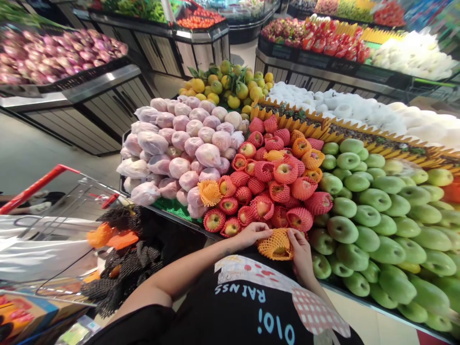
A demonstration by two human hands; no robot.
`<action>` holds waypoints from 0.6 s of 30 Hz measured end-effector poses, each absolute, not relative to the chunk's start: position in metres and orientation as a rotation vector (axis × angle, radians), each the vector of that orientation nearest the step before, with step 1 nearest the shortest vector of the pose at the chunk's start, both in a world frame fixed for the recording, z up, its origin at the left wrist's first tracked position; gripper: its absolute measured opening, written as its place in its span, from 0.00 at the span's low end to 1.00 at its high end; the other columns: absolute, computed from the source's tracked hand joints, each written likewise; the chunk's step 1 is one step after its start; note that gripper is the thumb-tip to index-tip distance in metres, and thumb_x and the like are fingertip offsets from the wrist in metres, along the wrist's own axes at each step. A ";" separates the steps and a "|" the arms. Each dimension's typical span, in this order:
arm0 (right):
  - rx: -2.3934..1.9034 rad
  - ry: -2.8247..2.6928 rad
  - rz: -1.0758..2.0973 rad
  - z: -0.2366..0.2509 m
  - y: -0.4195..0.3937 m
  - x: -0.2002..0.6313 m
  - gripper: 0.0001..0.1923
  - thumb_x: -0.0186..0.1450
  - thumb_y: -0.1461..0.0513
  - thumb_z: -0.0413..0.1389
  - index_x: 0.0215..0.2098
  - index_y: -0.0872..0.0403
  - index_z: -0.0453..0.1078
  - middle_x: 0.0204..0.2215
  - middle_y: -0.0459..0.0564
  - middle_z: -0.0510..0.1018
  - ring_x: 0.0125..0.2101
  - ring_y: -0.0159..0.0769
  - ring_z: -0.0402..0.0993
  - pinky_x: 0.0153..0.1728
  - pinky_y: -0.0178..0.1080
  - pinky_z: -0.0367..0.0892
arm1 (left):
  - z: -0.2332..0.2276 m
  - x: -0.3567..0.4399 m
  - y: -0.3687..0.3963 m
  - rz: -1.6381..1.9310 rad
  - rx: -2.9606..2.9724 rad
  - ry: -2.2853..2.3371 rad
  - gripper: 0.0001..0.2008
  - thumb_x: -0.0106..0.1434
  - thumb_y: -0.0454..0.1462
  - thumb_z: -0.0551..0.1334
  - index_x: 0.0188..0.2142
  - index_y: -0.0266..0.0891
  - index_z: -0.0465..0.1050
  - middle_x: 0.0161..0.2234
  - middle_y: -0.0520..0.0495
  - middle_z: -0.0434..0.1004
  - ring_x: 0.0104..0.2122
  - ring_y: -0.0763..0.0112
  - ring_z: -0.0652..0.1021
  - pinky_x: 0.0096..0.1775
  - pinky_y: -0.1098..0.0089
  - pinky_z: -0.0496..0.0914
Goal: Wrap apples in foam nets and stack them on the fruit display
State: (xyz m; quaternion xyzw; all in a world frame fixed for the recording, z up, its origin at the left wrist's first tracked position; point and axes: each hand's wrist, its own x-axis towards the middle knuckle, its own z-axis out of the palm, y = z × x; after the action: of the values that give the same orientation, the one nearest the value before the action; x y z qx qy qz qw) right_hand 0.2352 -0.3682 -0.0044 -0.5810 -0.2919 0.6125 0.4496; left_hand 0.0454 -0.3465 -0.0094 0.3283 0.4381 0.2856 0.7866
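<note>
My left hand (253,233) sits just below the centre of the frame, fingers curled and pinching the left edge of an orange foam net sleeve (276,245). My right hand (301,254) grips the same sleeve from its right side, thumb and fingertips pressed into the mesh, the rest of the hand folded loosely behind it. The sleeve bulges between my two hands as if wrapped round a fruit, though I cannot tell what is inside. It rests at the front edge of the display, just against my black shirt (247,306).

Directly above my hands is the heap of apples in red net sleeves (273,187), a few of them in orange nets, and one loose orange net (209,192) lies at the left side of that heap. To the right of my right hand, filling the right of the frame, are green mangoes (362,215), the nearest ones almost touching my wrist. In the upper left of the display are pale fruits in thin wrapping (179,143), and behind them a mound of yellow-green citrus (230,84).

At the lower left stands a shopping trolley with a red handle (39,184); black and orange foam nets (122,254) are piled beside it.
</note>
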 end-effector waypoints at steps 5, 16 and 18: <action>-1.459 -0.713 1.518 -0.011 -0.371 0.241 0.18 0.55 0.45 0.69 0.34 0.48 0.78 0.33 0.46 0.84 0.32 0.41 0.79 0.35 0.42 0.75 | -0.012 0.050 -0.343 0.584 0.710 0.908 0.32 0.42 0.60 0.75 0.28 0.37 0.67 0.24 0.55 0.71 0.24 0.78 0.68 0.28 0.72 0.57; -1.409 -0.663 1.722 -0.014 -0.368 0.245 0.21 0.54 0.44 0.69 0.36 0.49 0.77 0.33 0.46 0.84 0.33 0.42 0.81 0.33 0.41 0.75 | -0.013 0.051 -0.351 0.725 0.769 0.930 0.29 0.48 0.58 0.73 0.29 0.36 0.68 0.25 0.54 0.70 0.27 0.76 0.69 0.32 0.72 0.61; -1.428 -0.619 1.685 -0.020 -0.369 0.242 0.21 0.54 0.44 0.69 0.36 0.49 0.76 0.32 0.45 0.84 0.31 0.41 0.80 0.31 0.41 0.75 | -0.016 0.053 -0.350 0.780 0.815 1.019 0.28 0.51 0.59 0.71 0.29 0.36 0.68 0.26 0.54 0.68 0.28 0.76 0.67 0.32 0.72 0.60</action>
State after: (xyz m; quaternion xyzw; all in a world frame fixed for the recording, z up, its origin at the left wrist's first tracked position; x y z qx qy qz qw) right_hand 0.2422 -0.3690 -0.0198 -0.5674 -0.2459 0.6695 0.4115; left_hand 0.0529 -0.3501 -0.0161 0.3692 0.4620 0.3535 0.7248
